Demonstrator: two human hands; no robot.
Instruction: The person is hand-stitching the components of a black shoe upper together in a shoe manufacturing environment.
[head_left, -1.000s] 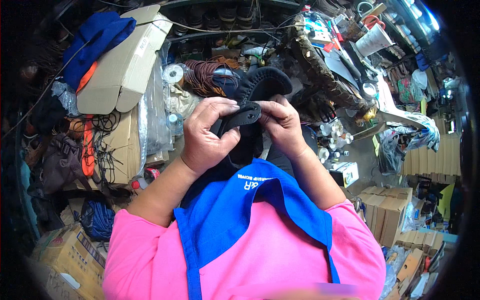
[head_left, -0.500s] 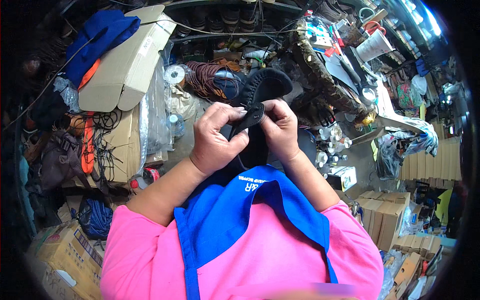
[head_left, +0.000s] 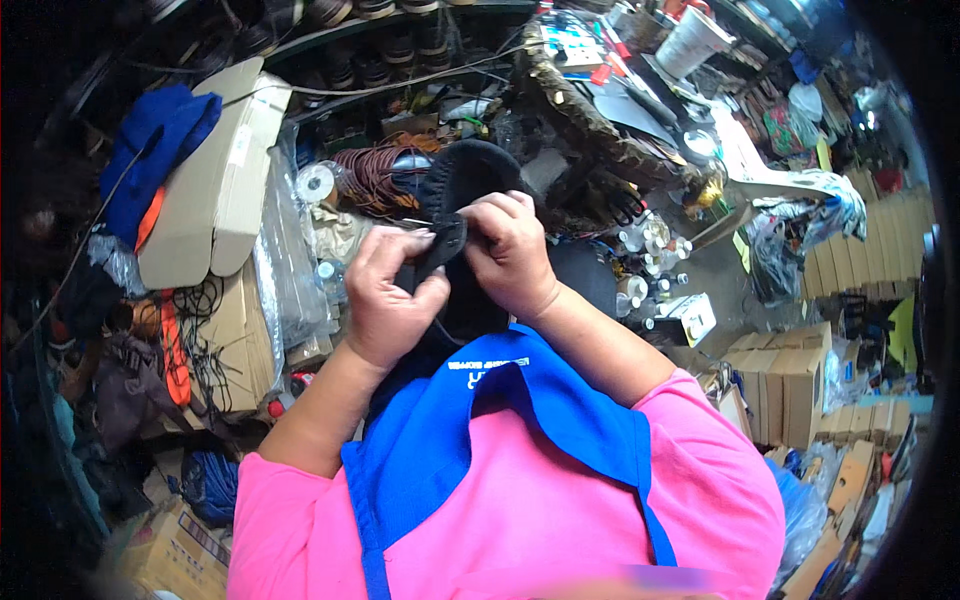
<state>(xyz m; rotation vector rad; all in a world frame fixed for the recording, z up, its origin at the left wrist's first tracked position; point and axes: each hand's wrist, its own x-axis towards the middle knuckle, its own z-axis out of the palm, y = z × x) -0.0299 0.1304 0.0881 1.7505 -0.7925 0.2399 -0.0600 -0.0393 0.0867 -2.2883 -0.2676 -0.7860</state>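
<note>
1. Centre of frame, slightly above middle: black shoe [head_left: 470, 180], sole end pointing to the upper edge, held up between both hands over the cluttered worktop [head_left: 600, 280].
2. Left hand [head_left: 385, 295]: fingers curled closed round a black strap [head_left: 435, 255] of the shoe, thumb pressed against its lower part; grip tight on the strap.
3. Right hand [head_left: 510, 255]: fingertips pinched shut on the upper end of the same strap, just beside the left fingers; hands touching or nearly so, not possible to tell which.
4. Lower half of frame: pink shirt [head_left: 520, 520] and blue apron [head_left: 450, 440], forearms rising from them to the shoe.
5. Upper left: cardboard box [head_left: 215, 190] lying open, blue cloth [head_left: 150, 150] beside it.
6. Behind the shoe: coil of brown cord [head_left: 375, 175] and roll of tape [head_left: 318, 183], just left of the shoe.
7. Right of centre: small bottles [head_left: 645, 275] grouped near the right wrist.
8. Right edge: stacked cardboard cartons [head_left: 790, 380].
9. Upper right: white cup [head_left: 690, 40].
</note>
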